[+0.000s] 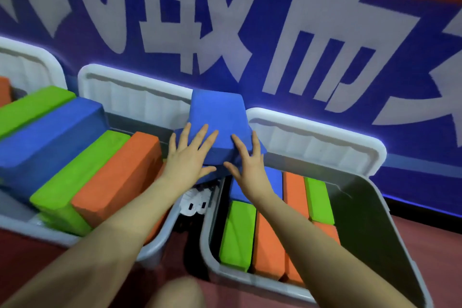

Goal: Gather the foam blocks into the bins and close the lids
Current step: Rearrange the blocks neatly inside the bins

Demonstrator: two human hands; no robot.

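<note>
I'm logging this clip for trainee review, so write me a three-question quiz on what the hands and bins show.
1. True or false: both hands lie flat on the blue wedge-shaped foam block.
2. The white hinged lid of the grey plastic bin on the right is: A open, B closed.
3. Which colour is the long foam block nearest the left hand?

Key: 1 true, the right hand included; 2 A; 3 orange.

Single head-worn wide-angle view, looking forward and steeply down. Close range: both forearms enter from the bottom edge, left hand point(186, 157) and right hand point(246, 164) near centre. Two open bins point(370, 210) fill the lower frame, blue wall point(250, 40) behind. Edges bend outward
</note>
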